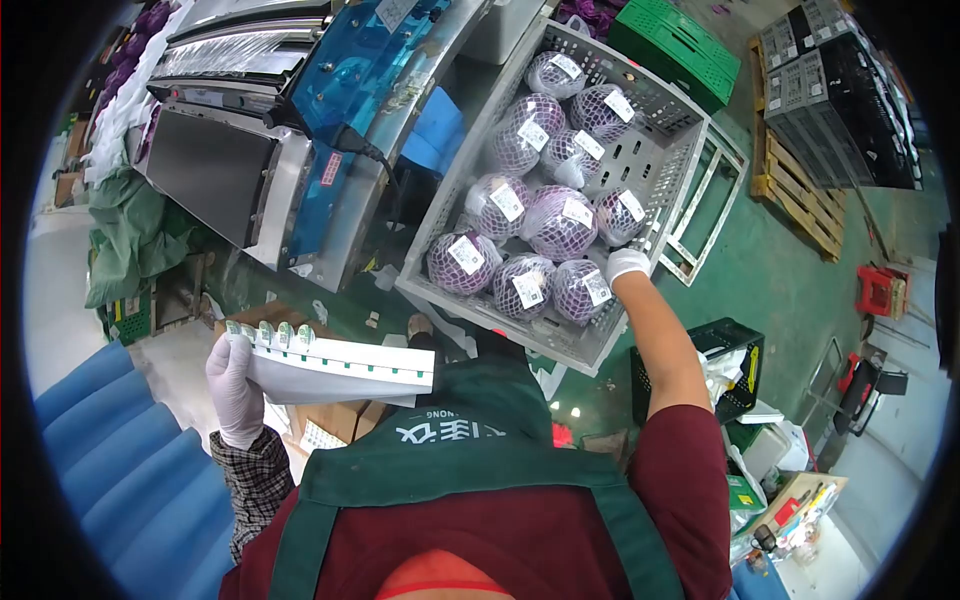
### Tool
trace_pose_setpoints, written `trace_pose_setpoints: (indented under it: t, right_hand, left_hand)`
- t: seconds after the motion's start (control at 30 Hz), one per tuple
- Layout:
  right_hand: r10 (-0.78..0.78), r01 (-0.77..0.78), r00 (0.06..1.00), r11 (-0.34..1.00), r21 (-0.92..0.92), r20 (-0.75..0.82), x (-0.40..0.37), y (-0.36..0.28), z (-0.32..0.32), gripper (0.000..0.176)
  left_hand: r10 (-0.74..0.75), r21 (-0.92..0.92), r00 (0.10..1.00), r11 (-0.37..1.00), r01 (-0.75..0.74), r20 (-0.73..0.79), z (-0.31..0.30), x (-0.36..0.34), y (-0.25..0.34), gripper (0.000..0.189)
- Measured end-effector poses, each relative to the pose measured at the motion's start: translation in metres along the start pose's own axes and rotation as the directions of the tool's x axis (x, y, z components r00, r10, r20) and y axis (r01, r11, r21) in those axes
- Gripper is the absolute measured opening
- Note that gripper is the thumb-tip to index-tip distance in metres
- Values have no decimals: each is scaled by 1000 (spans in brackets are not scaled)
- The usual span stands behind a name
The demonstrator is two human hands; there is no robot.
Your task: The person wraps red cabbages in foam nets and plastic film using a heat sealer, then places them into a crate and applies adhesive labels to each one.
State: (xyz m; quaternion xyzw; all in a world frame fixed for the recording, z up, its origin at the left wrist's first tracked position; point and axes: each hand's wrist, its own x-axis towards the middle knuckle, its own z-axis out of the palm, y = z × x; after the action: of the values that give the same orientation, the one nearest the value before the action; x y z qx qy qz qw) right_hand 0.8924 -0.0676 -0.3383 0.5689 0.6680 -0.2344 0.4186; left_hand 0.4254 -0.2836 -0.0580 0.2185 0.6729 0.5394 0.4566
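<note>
My left hand [236, 390], in a white glove, is closed on a long white strip of labels [340, 372]. Small green marks run along the strip, and several green-and-white stickers stand at its upper left edge. On the right, my right hand [628, 264], also gloved, is at the side wall of a grey plastic crate [668, 190], just below a netted purple vegetable [620, 216]. Its fingers are too hidden to show whether they grip anything. Several round purple vegetables in white mesh, perhaps cabbages, lie in the crate with white printed labels on them.
A wrapping machine [215, 165] with blue panels stands at the upper left. Beyond the crate is a green crate [675, 50]; a white frame [712, 205] lies to its right. A black basket [735, 345] sits near my right arm, and a wooden pallet [805, 190] holds stacked crates.
</note>
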Motion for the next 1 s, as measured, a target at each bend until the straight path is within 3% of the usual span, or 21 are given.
trace_pose_setpoints:
  t: [0.03, 0.07, 0.1, 0.17, 0.23, 0.33, 0.43, 0.47, 0.6, 0.67, 0.7, 0.77, 0.87, 0.97, 1.0]
  right_hand:
    - [20, -21, 1000, 999, -40, -8, -6, -4, -8, 32]
    - [-49, 57, 982, 998, 40, -181, -10, -4, -8, 23]
    - [-96, 136, 981, 959, 249, -167, -17, -8, -12, 23]
    - [-182, 240, 971, 743, 625, -157, -46, -27, -31, 24]
    - [-159, 288, 957, 548, 785, -240, -43, -53, -3, 28]
    - [-36, 268, 955, 536, 801, -296, -22, -89, 46, 23]
    - [44, 296, 895, 686, 665, -444, -9, -103, 65, 27]
    - [38, 228, 925, 740, 633, -378, -17, -102, 52, 32]
    - [20, 178, 912, 880, 440, -409, -47, -72, 1, 30]
    - [-80, 385, 890, 658, 647, -448, -32, -43, -16, 25]
    - [87, 335, 924, 285, 898, -372, -34, -29, -27, 18]
    - [203, 355, 905, 118, 927, -373, -11, -4, -37, 12]
    - [231, 431, 837, 281, 858, -496, 24, 3, -44, 10]
    - [171, 409, 855, 358, 839, -490, 62, -1, -47, 15]
    - [109, 381, 851, 546, 746, -514, 77, 0, -46, 20]
  left_hand:
    - [4, -1, 1000, 1000, -4, -5, -1, -2, 0, 16]
    - [9, -5, 1000, 1000, -9, -13, -2, -3, 0, 17]
    - [9, -6, 1000, 1000, -9, -14, -3, -6, -1, 17]
    - [3, -12, 1000, 1000, -3, -7, -4, -8, -3, 17]
    - [-19, -10, 999, 1000, 18, -34, 2, -11, -2, 17]
    - [-11, -9, 999, 1000, 11, -47, 4, -13, -2, 16]
    - [-23, -4, 998, 1000, 23, -55, 2, -16, -3, 16]
    - [-30, 1, 998, 1000, 30, -54, 1, -17, -2, 16]
    - [-32, 27, 997, 999, 34, -74, 0, -19, -1, 16]
    - [-23, 24, 996, 999, 25, -85, 1, -22, -2, 16]
    - [-40, 24, 995, 999, 43, -92, 1, -23, -3, 16]
    - [-59, 21, 993, 998, 61, -103, 6, -20, -3, 15]
    - [-77, 24, 991, 997, 79, -106, 12, -16, -8, 15]
    - [-104, 69, 989, 991, 111, -102, 28, -16, -9, 13]
    - [-107, 82, 989, 990, 116, -106, 31, -17, -10, 13]
